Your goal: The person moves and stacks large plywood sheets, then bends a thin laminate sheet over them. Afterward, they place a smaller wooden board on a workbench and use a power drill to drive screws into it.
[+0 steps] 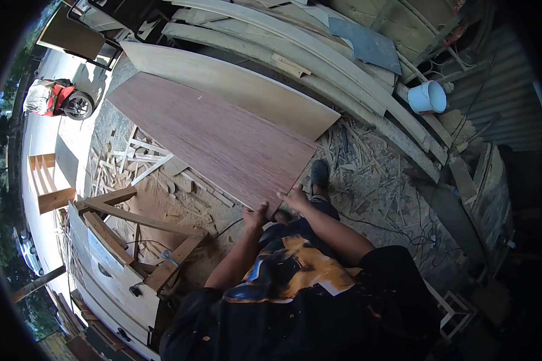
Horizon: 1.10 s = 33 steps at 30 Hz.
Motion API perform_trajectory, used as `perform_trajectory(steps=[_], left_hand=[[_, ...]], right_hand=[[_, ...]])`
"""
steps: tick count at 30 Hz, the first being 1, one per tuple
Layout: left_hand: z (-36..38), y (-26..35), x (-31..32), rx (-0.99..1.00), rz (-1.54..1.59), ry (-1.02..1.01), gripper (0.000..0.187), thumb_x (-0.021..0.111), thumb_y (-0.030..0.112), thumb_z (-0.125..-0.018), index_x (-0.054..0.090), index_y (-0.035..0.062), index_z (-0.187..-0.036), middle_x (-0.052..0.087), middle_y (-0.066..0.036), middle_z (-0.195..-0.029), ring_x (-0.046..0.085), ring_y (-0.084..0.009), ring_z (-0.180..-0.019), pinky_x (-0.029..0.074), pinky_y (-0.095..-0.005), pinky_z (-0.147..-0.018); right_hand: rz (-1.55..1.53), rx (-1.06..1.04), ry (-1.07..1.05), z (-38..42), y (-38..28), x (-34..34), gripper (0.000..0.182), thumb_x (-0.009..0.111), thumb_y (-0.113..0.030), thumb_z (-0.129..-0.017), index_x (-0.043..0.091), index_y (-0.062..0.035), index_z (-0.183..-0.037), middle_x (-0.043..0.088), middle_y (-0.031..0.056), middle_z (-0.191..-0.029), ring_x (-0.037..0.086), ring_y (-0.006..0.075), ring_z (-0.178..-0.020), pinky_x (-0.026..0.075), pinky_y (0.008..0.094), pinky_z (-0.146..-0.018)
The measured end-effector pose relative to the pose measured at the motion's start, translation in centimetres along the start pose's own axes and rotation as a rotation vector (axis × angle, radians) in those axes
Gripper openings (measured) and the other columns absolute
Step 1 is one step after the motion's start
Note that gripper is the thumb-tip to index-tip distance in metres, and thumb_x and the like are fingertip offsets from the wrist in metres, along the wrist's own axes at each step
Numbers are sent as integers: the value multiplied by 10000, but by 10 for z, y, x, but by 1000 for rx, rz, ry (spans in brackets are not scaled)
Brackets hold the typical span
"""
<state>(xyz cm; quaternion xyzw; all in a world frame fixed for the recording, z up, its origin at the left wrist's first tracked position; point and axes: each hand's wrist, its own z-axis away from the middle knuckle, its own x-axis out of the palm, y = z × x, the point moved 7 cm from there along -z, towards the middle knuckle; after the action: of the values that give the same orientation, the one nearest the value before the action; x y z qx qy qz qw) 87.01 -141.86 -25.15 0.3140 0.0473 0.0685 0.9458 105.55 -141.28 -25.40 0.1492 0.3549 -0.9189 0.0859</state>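
A long reddish-brown plywood sheet [217, 135] stretches away from my body toward the upper left. My left hand [256, 215] grips its near corner, with the thumb on top and the fingers hidden beneath. Along the near end, slightly to the right, my right hand [293, 197] holds the edge in the same way. Behind this sheet, a paler plywood panel [235, 81] leans against stacked boards. A shoe [320, 173] shows on the floor beyond my right hand.
Offcuts [147, 153] and sawdust litter the floor. At left stands a table saw [111, 259] with a wooden frame [141, 210] beside it. Long boards [319, 54] are stacked at the back, with a white bucket [427, 97] at right. A cable [373, 225] crosses the floor. Outside is a red motorcycle [60, 99].
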Motion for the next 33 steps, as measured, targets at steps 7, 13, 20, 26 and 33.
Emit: perform_trajectory(steps=[7,13,20,26,33], left_hand=[[-40,10,125,24,-222,228,369,722,130,-718,512,8,-997,624,-133,-883,630,-238,-748,527,-368,-597],[-129,-51,200,27,-361,295,412,745,178,-696,504,-9,-974,612,-135,-843,626,-210,-703,512,-297,-607],[-196,-80,301,31,-36,28,261,578,71,-834,394,14,-1012,602,-152,-735,579,-158,-585,504,-298,-545],[-181,-35,281,57,-350,-110,200,519,73,-855,429,40,-1030,594,-129,-671,590,-163,-575,493,-272,-531],[-132,-32,145,67,-756,46,131,488,66,-822,519,25,-942,595,-86,-636,581,-118,-566,483,-249,-537]], right_hand=[[-1062,341,-86,-114,86,-2,476,641,-233,-783,445,-6,-1152,539,163,-1051,574,252,-906,497,365,-719],[-957,477,132,-200,143,-44,422,582,-200,-821,441,19,-1153,562,143,-1045,565,243,-961,467,347,-787],[-867,562,41,-319,218,-71,429,520,-297,-857,496,28,-1136,545,197,-1125,535,297,-1030,428,368,-853],[-912,760,-60,-407,285,-72,266,524,-257,-859,540,-73,-1051,556,100,-1002,508,240,-962,442,423,-748],[-1203,666,-52,-430,265,-148,270,481,-234,-852,526,-21,-1013,605,124,-766,606,179,-600,392,177,-371]])
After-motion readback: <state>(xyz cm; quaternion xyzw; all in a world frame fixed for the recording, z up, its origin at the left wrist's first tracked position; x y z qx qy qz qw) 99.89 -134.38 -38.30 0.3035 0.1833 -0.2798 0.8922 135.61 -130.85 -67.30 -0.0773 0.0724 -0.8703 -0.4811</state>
